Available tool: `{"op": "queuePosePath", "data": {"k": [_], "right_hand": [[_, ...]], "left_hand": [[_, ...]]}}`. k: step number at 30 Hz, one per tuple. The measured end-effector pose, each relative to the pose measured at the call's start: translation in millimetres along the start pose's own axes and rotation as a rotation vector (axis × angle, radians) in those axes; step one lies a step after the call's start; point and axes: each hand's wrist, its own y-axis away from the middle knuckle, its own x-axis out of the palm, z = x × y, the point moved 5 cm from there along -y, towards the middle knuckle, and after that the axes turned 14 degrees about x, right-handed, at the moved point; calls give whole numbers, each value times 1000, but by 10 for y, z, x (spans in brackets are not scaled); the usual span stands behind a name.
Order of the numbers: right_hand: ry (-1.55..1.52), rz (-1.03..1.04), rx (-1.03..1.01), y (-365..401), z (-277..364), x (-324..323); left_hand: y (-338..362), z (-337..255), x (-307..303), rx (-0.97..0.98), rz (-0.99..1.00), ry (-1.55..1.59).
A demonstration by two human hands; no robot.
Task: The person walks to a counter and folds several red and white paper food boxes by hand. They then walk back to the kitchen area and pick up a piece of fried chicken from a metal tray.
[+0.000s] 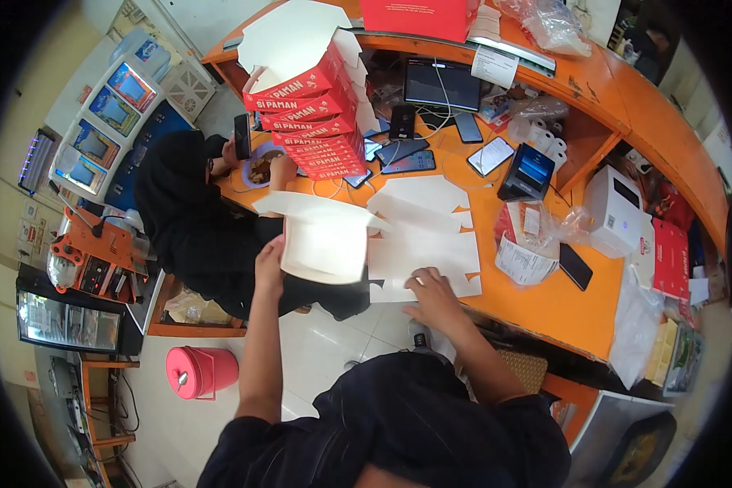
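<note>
My left hand (269, 264) grips the left side of a partly folded white box (325, 248), held up with its inside facing me. My right hand (431, 294) rests with its fingers apart on the near edge of a flat, unfolded white box sheet (427, 236) on the orange table (537, 305). Behind the held box rises a tall stack of red boxes (305, 122) with white insides, the top one open.
At the left, a person in black (191, 220) holds a phone beside a purple bowl (260, 167). Several phones, a tablet (442, 84), a card terminal (527, 173) and a white printer (614, 211) stand farther back. A pink bucket (202, 372) sits on the floor.
</note>
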Motion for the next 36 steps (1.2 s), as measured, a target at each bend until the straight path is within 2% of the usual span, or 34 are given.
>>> {"op": "queuePosePath", "data": {"k": [1, 3, 4, 6, 7, 9, 10, 14, 16, 18, 20, 21, 23, 24, 26, 27, 28, 29, 30, 31, 32, 33, 35, 36], "right_hand": [[0, 0, -9, 9, -156, 24], [289, 42, 0, -3, -458, 161], [286, 49, -10, -30, -559, 171], [300, 149, 9, -87, -749, 228], [256, 178, -21, -112, -809, 241], [258, 228, -42, -138, -840, 242], [264, 265, -54, -155, -862, 241], [232, 251, -164, -238, -899, 241], [153, 329, -161, -296, -904, 191], [122, 300, -200, -366, -1043, 227], [67, 389, -187, -496, -1107, 240], [70, 399, -197, -564, -1120, 230], [17, 607, -113, -669, -1132, 240], [25, 611, -125, -733, -1066, 196], [383, 479, -75, -826, -831, -58], [387, 483, -80, -855, -785, -153], [307, 322, -61, -917, -740, -318], [224, 166, -39, -936, -709, -485], [228, 179, -38, -913, -684, -581], [181, -21, -85, -906, -624, -798], [131, -225, -132, -881, -579, -1011], [135, -223, -135, -867, -591, -1107], [67, -639, -220, -749, -565, -1483], [67, -644, -224, -705, -517, -1590]], "left_hand": [[-207, 88, -45, -33, 59, 53], [-522, 171, -23, -79, 97, 59], [-653, 235, 1, -134, 141, 64], [-923, 383, 45, -140, 77, -54], [-1015, 455, 93, -140, 117, 22], [-1235, 804, -41, -189, -51, -60], [-1190, 845, -22, -226, -173, -121], [-840, 1036, 22, -314, -253, -106], [-646, 1100, 2, -180, -290, -140], [-321, 1120, 25, -158, -366, -148], [-10, 1093, -1, -2, -530, -151], [165, 1125, 22, -24, -532, -140], [458, 1259, 117, -37, -458, -116], [594, 1346, 188, -153, -338, -104], [892, 1453, 463, -348, -122, 37], [1009, 1508, 600, -429, 16, 110], [1111, 1440, 756, -481, 93, 113], [1193, 1324, 912, -443, 161, 84], [1266, 1265, 1022, -407, 227, 55], [1288, 1354, 1038, -415, 222, 61], [1249, 1424, 1068, -322, 261, 22], [1225, 1481, 1088, -227, 299, -18], [1247, 1501, 1110, -238, 254, 2], [1246, 1504, 1104, -250, 211, 17]]}}
